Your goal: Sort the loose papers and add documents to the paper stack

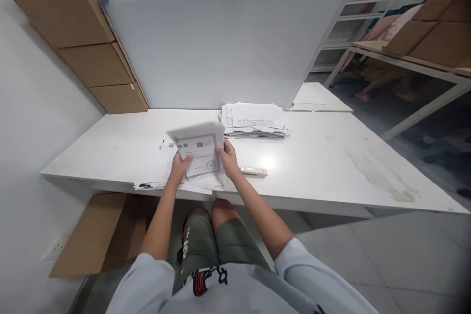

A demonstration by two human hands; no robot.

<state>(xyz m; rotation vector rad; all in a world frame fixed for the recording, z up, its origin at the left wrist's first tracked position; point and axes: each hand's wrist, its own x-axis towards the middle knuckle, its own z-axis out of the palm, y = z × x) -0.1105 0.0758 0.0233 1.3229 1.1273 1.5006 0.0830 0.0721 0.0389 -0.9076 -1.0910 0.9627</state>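
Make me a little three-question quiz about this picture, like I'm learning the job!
1. Pick one: what are the left hand and right hand holding?
a) a cup
b) printed papers
c) a phone

2. True or false: the cream-coloured tool lies on the desk, to the right of the right hand.

3. Name it: what big, flat thing stands upright behind the far paper stack?

Key: 1. b; 2. true; 3. the whiteboard.
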